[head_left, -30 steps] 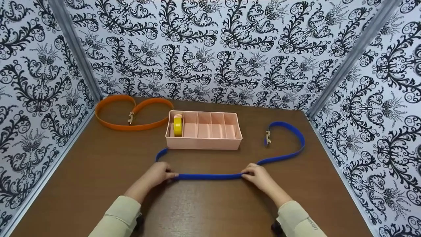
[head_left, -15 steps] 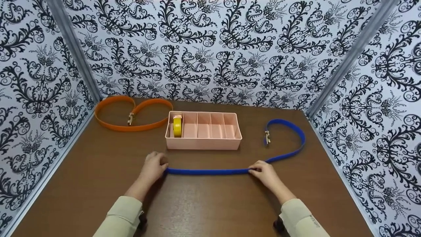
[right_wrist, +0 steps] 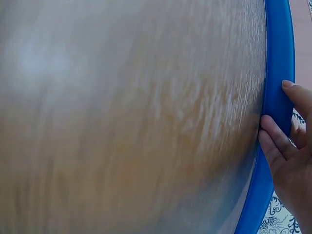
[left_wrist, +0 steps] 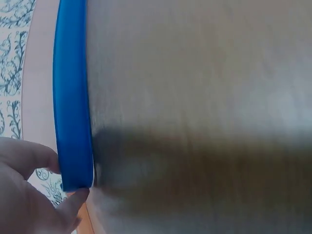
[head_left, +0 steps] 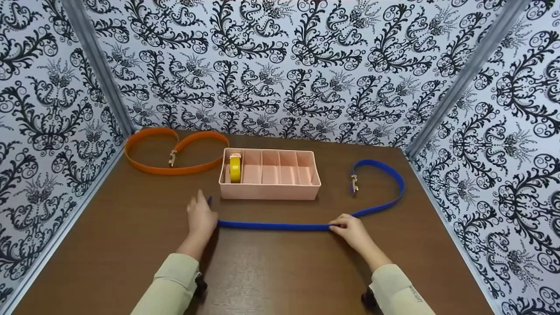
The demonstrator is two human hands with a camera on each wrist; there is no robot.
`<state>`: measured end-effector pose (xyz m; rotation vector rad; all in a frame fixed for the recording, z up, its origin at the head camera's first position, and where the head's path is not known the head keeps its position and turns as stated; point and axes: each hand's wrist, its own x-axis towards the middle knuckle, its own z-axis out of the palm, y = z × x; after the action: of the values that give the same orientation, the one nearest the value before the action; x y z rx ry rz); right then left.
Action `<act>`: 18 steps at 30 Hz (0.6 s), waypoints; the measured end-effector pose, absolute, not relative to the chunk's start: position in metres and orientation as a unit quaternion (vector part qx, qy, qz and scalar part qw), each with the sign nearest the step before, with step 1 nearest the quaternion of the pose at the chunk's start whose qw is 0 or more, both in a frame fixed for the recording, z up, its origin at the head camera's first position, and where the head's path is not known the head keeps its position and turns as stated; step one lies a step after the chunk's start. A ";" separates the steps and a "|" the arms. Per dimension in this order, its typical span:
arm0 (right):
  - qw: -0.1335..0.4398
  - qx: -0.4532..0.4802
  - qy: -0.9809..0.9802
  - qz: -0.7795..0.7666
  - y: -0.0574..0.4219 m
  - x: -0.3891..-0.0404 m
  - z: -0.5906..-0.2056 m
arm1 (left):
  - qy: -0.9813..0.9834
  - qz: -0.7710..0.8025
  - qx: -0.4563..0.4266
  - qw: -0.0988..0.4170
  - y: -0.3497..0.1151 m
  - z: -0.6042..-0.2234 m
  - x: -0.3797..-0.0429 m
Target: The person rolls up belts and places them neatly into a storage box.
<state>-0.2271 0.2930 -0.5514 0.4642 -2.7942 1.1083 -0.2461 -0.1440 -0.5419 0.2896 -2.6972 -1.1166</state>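
A blue belt (head_left: pixel 275 226) stands on edge across the brown table, its middle stretch running straight between both hands. From the right, it curves back in a loop to its metal buckle (head_left: pixel 354 183). My right hand (head_left: pixel 352 229) pinches it between thumb and fingers, as the right wrist view confirms on the belt (right_wrist: pixel 280 44). At the left bend, my left hand (head_left: pixel 202 221) has its fingers extended and touches the belt. In the left wrist view, digits of this hand (left_wrist: pixel 24 190) touch the belt (left_wrist: pixel 73 97) around that bend. Its left end is mostly hidden behind the hand.
Behind the belt sits a pink divided box (head_left: pixel 269 191), with a rolled yellow belt (head_left: pixel 235 169) in its leftmost compartment. An orange belt (head_left: pixel 183 170) with a metal buckle lies looped at the back left. Patterned walls (head_left: pixel 271 87) border the table.
The left hand has moved left along the blue belt and gone from pinching to extended fingers. My right hand shifted slightly right and back, still pinching; the stretch between them is longer.
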 end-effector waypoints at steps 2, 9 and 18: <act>0.050 0.150 -0.916 0.368 0.291 -0.228 -0.551 | -0.920 -0.373 0.093 0.081 -0.149 -0.540 -0.248; 0.059 0.144 -0.914 0.374 0.290 -0.228 -0.551 | -0.927 -0.369 0.071 -0.006 -0.155 -0.534 -0.249; 0.056 0.150 -0.914 0.373 0.291 -0.227 -0.554 | -0.902 -0.427 0.068 0.004 -0.148 -0.535 -0.249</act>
<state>-0.2270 0.2912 -0.5536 0.4537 -2.7730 1.1332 -0.2486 -0.1484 -0.5349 0.2131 -2.8249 -1.3385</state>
